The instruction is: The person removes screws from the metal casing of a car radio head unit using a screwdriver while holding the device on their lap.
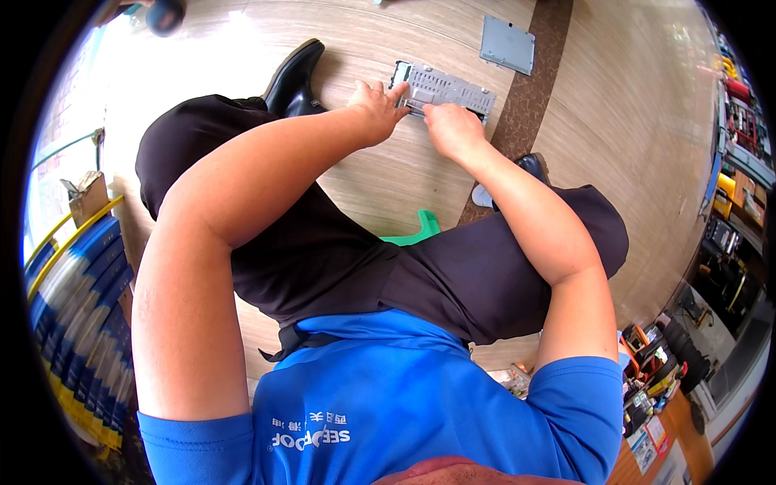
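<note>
A long grey metal casing [449,86] with rows of slots lies on the floor in front of me, between my feet. My left hand [377,111] rests at its left end, fingers spread, with fingertips touching the casing. At the near long edge is my right hand [453,127], its fingers curled and pinched together. Whatever those fingers hold, if anything, is hidden by the hand. Beyond the casing to the right, a flat grey metal panel [508,44] lies by itself on the floor.
A green plastic piece [422,229] shows between my thighs. Blue and yellow packs [81,315] stand in a yellow-framed rack at left. Tools and parts [659,356] crowd the lower right, with loaded shelves [740,162] along the right. A dark round object [166,16] is at the far left.
</note>
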Tool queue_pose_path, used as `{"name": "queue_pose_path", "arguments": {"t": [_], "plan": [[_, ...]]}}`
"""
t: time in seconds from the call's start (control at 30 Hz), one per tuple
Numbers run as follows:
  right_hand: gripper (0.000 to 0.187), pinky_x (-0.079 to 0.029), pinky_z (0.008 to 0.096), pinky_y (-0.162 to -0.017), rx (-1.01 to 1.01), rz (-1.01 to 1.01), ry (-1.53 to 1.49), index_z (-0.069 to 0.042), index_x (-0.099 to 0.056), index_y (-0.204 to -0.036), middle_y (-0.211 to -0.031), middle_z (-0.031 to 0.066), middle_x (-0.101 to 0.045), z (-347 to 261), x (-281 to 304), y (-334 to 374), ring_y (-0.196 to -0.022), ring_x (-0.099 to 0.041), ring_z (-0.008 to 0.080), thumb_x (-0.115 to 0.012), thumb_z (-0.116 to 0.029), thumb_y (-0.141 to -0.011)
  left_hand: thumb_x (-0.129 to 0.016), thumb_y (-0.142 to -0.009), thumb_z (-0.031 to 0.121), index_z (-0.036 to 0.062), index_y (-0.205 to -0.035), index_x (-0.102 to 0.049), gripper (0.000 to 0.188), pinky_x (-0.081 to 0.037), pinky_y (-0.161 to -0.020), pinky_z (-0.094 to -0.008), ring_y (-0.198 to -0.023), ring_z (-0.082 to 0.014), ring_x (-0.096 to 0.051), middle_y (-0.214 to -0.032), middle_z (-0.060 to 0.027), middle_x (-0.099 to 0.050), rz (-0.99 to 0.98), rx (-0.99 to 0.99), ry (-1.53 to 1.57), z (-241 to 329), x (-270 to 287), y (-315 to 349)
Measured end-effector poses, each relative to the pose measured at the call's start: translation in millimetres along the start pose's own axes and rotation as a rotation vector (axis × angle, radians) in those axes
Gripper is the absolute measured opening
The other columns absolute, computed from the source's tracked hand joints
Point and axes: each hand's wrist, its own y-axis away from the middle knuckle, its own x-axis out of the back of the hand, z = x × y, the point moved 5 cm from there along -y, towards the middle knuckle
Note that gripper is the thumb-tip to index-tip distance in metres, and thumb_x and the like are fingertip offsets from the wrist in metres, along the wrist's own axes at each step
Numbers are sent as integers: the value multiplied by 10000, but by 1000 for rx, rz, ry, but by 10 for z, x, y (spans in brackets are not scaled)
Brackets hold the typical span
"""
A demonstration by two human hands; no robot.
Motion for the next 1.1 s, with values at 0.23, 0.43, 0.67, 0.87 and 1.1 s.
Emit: {"name": "queue_pose_path", "arguments": {"t": [0.23, 0.43, 0.67, 0.87, 1.1], "plan": [[217, -551, 497, -802, 19, 10, 15, -103, -666, -1096, -949, 184, -710, -9, -21, 0, -930, -693, 363, -559, -226, -954, -488, -970, 202, 262, -1542, -356, 590, -423, -1000, -571, -1402, -372, -387, -1660, -105, -123, -17, -12, 12, -9, -20, 3], [191, -549, 504, -758, 75, 54, 48, -94, -653, -1064, -915, 183, -699, -27, 113, 79, -911, -691, 358, -545, -189, -938, -500, -964, 191, 207, -1559, -314, 623, -423, -999, -584, -1408, -364, -385, -1659, -98, -132, -5, -4, -3, -21, -24, 7], [202, -554, 485, -737, 112, 126, 157, -102, -638, -1040, -916, 177, -672, -19, 129, 92, -887, -688, 355, -478, -149, -926, -502, -961, 189, 182, -1561, -308, 631, -418, -1006, -588, -1408, -364, -384, -1658, -92, -141, -1, 7, 3, -20, -15, 4], [212, -554, 481, -746, 95, 114, 188, -107, -634, -1065, -940, 176, -674, -14, 132, 57, -895, -687, 354, -476, -152, -932, -497, -962, 190, 182, -1561, -309, 628, -411, -1015, -592, -1403, -367, -389, -1656, -92, -144, 3, 10, 5, -9, -5, 14], [227, -554, 479, -758, 108, 117, 185, -103, -636, -1090, -951, 178, -674, -19, 115, 40, -904, -688, 351, -468, -160, -948, -499, -962, 188, 184, -1561, -310, 628, -402, -1026, -601, -1415, -371, -377, -1657, -93, -139, -3, 9, 26, -15, -1, 18]]}}
